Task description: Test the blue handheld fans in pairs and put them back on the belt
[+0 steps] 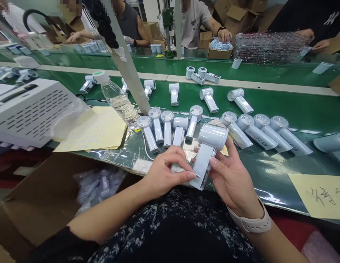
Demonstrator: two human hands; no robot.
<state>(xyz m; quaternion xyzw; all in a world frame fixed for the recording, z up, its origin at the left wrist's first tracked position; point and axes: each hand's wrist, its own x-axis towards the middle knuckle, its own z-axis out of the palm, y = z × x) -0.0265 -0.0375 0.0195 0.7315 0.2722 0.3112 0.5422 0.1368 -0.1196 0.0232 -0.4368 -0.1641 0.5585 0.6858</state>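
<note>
"Well, how far along are we?"
"Partway, we judge: right of the bottle (121, 104), our right hand (237, 180) holds one fan (213, 135); our left hand (164, 173) pinches narrow at its handle (202, 160)."
"And others?"
"Several fans (167, 133), right of the bottle, lie unheld. Which are finished, we can't tell."

A capped clear bottle (122, 104) stands beside yellow sheets (97, 129), near a slotted white case (35, 113), possibly metal.

from the head view i note my right hand (233, 179) around a pale handheld fan (204, 157), my left fingertips (193, 176) at its handle end; more fans (167, 126) lie beyond on the green desk (268, 175).
</note>
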